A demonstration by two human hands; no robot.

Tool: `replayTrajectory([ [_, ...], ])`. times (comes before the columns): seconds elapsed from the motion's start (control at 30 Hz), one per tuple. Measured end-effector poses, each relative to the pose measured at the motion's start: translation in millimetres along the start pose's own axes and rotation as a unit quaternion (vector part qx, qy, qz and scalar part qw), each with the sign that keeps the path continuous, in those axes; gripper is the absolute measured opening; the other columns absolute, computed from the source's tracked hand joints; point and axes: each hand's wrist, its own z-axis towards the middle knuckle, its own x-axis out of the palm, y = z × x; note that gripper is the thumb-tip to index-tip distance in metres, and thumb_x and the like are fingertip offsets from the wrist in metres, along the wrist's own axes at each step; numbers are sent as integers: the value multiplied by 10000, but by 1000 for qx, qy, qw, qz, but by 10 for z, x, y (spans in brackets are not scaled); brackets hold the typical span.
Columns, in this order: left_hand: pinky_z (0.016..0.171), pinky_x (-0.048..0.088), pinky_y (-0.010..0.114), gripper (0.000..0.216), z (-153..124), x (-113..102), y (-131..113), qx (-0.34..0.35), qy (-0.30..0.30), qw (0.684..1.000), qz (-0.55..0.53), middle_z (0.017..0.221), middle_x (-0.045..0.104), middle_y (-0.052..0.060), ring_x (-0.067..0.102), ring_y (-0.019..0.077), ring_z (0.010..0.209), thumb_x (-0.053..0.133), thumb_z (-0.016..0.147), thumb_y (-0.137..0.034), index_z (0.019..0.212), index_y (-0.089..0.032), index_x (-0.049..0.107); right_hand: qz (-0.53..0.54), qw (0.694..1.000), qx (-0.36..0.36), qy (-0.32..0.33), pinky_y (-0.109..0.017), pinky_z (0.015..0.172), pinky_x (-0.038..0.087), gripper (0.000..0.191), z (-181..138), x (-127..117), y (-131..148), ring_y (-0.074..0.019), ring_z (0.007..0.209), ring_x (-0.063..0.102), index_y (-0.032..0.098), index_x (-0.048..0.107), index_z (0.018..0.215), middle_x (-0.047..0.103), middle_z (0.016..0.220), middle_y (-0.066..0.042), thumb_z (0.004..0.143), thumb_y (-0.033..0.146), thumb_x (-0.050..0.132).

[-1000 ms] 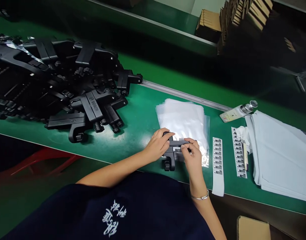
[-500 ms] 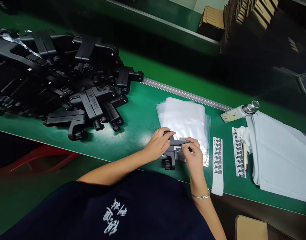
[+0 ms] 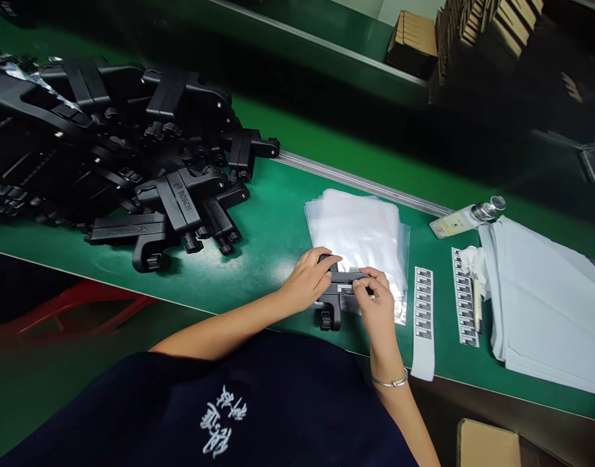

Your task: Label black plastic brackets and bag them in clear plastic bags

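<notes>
A small black plastic bracket (image 3: 332,299) lies on the green bench near its front edge, over the near end of a stack of clear plastic bags (image 3: 358,233). My left hand (image 3: 307,281) grips the bracket's left end with curled fingers. My right hand (image 3: 375,305) pinches the bracket's right end, fingertips pressed on a small white label on its top face. A silver bracelet circles my right wrist.
A big heap of black plastic brackets (image 3: 107,149) covers the left of the bench. Right of the bags lie two strips of printed labels (image 3: 422,305), a small bottle (image 3: 465,218) and a stack of white sheets (image 3: 545,305). Cardboard boxes (image 3: 472,32) stand at the back.
Nothing has visibly changed apart from a slight shift of the camera; both hands stay on the bracket in the same place.
</notes>
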Motion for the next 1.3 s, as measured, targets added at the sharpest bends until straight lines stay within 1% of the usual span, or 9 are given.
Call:
replayTrajectory([
  [0.47, 1082, 374, 425, 413, -8, -8, -17, 4, -13, 1000, 9, 1326, 463, 108, 410, 238, 1283, 355, 919, -192, 1303, -208, 504, -28, 999, -19, -3, -429, 907, 395, 209, -6, -20, 13, -261, 1054, 527, 208, 584, 629, 586, 1054, -90, 804, 322, 576],
  [0.57, 1112, 329, 453, 410, -62, -52, -22, 50, -46, 997, 36, 1363, 488, 121, 389, 251, 1330, 376, 926, -233, 1312, -192, 506, -40, 999, -28, -4, -428, 903, 406, 199, -7, -2, 14, -260, 1047, 530, 210, 584, 632, 591, 1040, -87, 802, 315, 577],
  [0.73, 1100, 314, 447, 350, -163, -131, 40, 220, 58, 969, 99, 1234, 658, 63, 529, 241, 1236, 432, 933, -297, 1224, -248, 620, -53, 998, -41, 2, -438, 912, 433, 211, -9, -23, -9, -262, 1049, 549, 209, 596, 634, 604, 1040, -95, 809, 325, 582],
  [0.83, 1084, 307, 442, 353, -153, -185, 86, 217, 90, 964, 127, 1264, 650, 44, 528, 237, 1244, 424, 947, -310, 1240, -270, 617, -11, 999, -26, 24, -452, 949, 441, 166, 5, -188, -64, -265, 1097, 574, 226, 681, 832, 630, 1143, -91, 839, 366, 591],
  [0.9, 1084, 283, 440, 339, -111, -244, 84, 222, 104, 960, 135, 1270, 646, 30, 529, 231, 1238, 427, 951, -315, 1224, -289, 626, 16, 997, -18, 69, -465, 1000, 429, 320, 25, -336, -117, -265, 1189, 550, 276, 651, 1142, 599, 1287, -72, 847, 391, 612],
  [0.97, 1062, 288, 429, 320, -44, -308, 40, 238, 122, 953, 144, 1263, 647, 21, 545, 228, 1202, 446, 948, -334, 1203, -304, 637, -16, 992, -43, 122, -494, 1065, 383, 493, 50, -454, -167, -271, 1291, 473, 319, 560, 1310, 553, 1376, -48, 833, 404, 648],
  [1.03, 1010, 323, 419, 313, 40, -349, -48, 258, 141, 942, 165, 1217, 662, 35, 571, 232, 1125, 469, 941, -364, 1193, -303, 645, -78, 982, -86, 152, -515, 1107, 337, 504, 74, -511, -206, -275, 1338, 417, 329, 568, 1312, 558, 1377, -35, 825, 415, 664],
  [1.17, 900, 382, 407, 349, 191, -309, -251, 292, 165, 917, 215, 1036, 677, 87, 583, 245, 961, 515, 920, -410, 1196, -250, 657, -121, 973, -123, 151, -514, 1082, 378, 461, 107, -505, -242, -279, 1294, 463, 321, 589, 1293, 605, 1317, -41, 849, 432, 638],
  [1.3, 947, 373, 415, 319, 189, -288, -249, 266, 152, 931, 198, 1066, 659, 77, 560, 243, 1005, 529, 917, -394, 1176, -275, 672, -143, 968, -142, 151, -511, 1066, 396, 438, 116, -525, -240, -286, 1257, 492, 297, 604, 1268, 623, 1283, -54, 853, 434, 634],
])
